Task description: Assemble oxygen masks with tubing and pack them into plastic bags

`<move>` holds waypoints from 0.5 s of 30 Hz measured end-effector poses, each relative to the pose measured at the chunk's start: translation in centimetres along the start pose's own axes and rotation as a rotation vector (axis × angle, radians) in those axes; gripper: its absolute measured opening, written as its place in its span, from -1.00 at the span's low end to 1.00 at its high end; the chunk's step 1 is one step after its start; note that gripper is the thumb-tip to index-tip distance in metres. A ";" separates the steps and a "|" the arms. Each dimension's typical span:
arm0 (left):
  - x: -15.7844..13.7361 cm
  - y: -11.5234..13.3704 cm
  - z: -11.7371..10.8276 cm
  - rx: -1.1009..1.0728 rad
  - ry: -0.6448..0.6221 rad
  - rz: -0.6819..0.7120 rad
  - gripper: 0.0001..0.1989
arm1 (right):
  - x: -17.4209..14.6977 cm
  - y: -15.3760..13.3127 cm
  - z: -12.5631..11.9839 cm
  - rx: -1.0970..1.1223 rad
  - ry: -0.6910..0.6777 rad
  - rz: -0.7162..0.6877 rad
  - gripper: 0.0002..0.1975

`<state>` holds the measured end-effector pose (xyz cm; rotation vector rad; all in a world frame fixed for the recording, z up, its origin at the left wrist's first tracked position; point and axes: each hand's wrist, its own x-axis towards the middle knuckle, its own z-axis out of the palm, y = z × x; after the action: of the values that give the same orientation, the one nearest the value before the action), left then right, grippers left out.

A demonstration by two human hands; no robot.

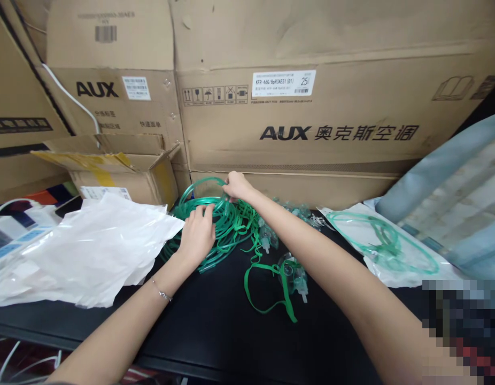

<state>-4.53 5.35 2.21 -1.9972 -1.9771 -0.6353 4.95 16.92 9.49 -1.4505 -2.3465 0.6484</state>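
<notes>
- The left hand [198, 233] lies against the near-left side of the coiled green tubing [219, 254], palm down, fingers loosely bent and slightly apart; whether it grips any loop, I cannot tell.
- The right hand [236, 187] is at the far side of the same coil, thumb and fingers closed together on the tubing.
- The coil sits on the black tabletop [215, 331], between the white package [87, 240] on the left and the clear masks on the right.
- Just right of the coil, bunched green straps [247, 214] touch it and trail toward the near side.
- A clear mask [289, 274] lies nearest, partly behind the right forearm — its green strap [288, 303] loops out to the left and near.
- More masks, partly hidden by the same forearm, lie farther back.
- On the far right, a clear-and-white packet [392, 256] shows green tubing.
- A thin bracelet [164, 295] circles the left wrist.
- Behind everything stand cardboard boxes marked AUX [331, 155], with a smaller open carton [127, 179] in front — on the left, just beyond the package.
</notes>
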 end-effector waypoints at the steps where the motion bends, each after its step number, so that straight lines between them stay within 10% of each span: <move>1: 0.0 0.0 0.1 -0.010 0.018 0.002 -0.54 | 0.0 0.3 -0.5 0.037 0.026 -0.011 -0.83; 8: 0.1 0.1 1.1 -0.181 0.148 0.022 -0.44 | -0.2 2.3 -3.1 0.343 0.193 -0.103 -0.88; 15: 0.5 1.3 -0.3 -1.102 0.222 -0.331 -0.31 | -2.1 4.1 -3.8 0.575 0.244 -0.114 -0.85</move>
<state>-3.32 5.61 2.92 -1.8661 -1.9977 -2.2952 10.78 17.46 10.53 -1.0595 -1.8309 0.9536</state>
